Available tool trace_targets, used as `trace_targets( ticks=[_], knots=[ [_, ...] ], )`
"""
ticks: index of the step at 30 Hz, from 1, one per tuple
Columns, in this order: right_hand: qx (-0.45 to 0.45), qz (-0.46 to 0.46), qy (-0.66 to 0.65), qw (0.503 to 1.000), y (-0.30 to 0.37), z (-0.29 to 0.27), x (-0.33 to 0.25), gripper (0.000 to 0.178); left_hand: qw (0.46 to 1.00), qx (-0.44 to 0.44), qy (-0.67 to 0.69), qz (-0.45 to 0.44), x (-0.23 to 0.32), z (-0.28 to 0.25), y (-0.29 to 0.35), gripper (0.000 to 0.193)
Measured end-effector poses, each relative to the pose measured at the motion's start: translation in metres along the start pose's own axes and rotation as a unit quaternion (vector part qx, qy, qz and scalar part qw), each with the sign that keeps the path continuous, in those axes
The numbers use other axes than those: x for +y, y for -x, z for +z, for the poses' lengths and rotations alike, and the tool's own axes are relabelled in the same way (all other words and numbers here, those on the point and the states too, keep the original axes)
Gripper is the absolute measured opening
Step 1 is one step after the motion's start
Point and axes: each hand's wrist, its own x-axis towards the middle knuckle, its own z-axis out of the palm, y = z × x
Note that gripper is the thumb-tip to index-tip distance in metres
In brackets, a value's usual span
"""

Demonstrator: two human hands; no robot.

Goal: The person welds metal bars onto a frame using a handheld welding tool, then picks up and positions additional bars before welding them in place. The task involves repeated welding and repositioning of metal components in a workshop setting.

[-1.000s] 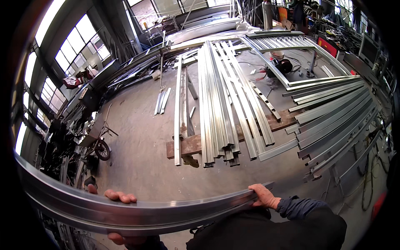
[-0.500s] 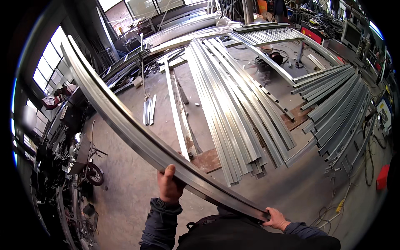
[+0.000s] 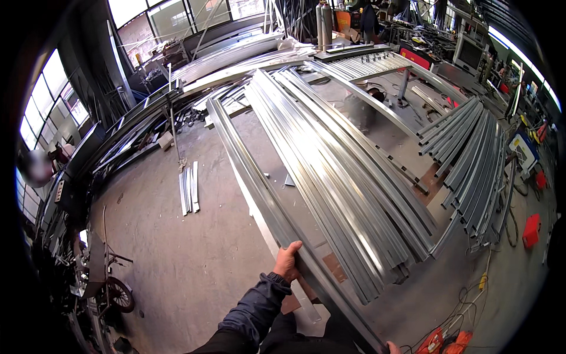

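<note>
— What's the person holding?

— A long grey metal profile (image 3: 259,177). It runs from the lower right of the frame, near the bottom edge, up to the upper middle, where its far end lies among the other metal by the windows.

— And the hands?

— The left hand (image 3: 288,261) sits at lower centre, on the left side of the profile. The fingers are curled together over its edge, thumb side toward the floor. A dark blue sleeve (image 3: 250,310) leads down from it to the bottom edge.

— The right one?

— Only a sliver of the right hand (image 3: 392,348) shows, at the very bottom, right at the near end of the profile. It touches the metal there, but I cannot tell how the fingers are set; the frame cuts them off.

— What's next to the profile?

— Just right of it, a wide stack (image 3: 342,177) of the same kind of long profiles, fanned across the middle of the frame. A second bundle (image 3: 477,165) lies further right, well apart from the hands. Left of the profile, a few short strips (image 3: 188,189) lie alone on the concrete floor (image 3: 177,259).

— Anything else?

— A wheeled cart (image 3: 109,289) at lower left, orange cable clutter (image 3: 445,342) at lower right, a red box (image 3: 531,230) at the right edge, big windows (image 3: 171,15) along the top left.
</note>
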Motion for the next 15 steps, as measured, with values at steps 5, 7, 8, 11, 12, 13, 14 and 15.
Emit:
trace_targets(
  ticks=[5, 7, 8, 11, 12, 13, 14, 15],
  knots=[
    [0.097, -0.008, 0.038, 0.995, -0.040, 0.100, -0.080, 0.097, 0.998, -0.019, 0.010, -0.061, 0.071, -0.053, -0.126, 0.042],
    [0.111, -0.044, 0.072, 0.990, -0.076, 0.129, -0.105, 0.091, 0.997, -0.043, 0.025, -0.066, 0.098, -0.071, -0.187, 0.049],
    [0.100, -0.060, 0.100, 0.988, -0.088, 0.139, -0.161, 0.091, 0.997, -0.030, 0.011, -0.076, 0.124, -0.103, -0.220, 0.063],
    [0.145, -0.151, 0.199, 0.957, -0.159, 0.170, -0.256, 0.092, 1.000, -0.008, -0.017, 0.003, 0.169, -0.142, -0.293, 0.085],
    [0.138, -0.142, 0.202, 0.959, -0.199, 0.179, -0.260, 0.099, 0.999, -0.037, 0.000, 0.015, 0.178, -0.141, -0.308, 0.090],
    [0.157, -0.138, 0.182, 0.961, -0.210, 0.178, -0.297, 0.096, 0.999, -0.007, -0.009, -0.037, 0.159, -0.095, -0.313, 0.088],
    [0.183, -0.155, 0.179, 0.954, -0.249, 0.188, -0.298, 0.095, 0.999, -0.032, -0.011, -0.034, 0.171, -0.087, -0.306, 0.091],
    [0.196, -0.187, 0.205, 0.941, -0.275, 0.202, -0.321, 0.097, 0.998, -0.047, -0.015, -0.024, 0.187, -0.094, -0.297, 0.095]
  ],
)
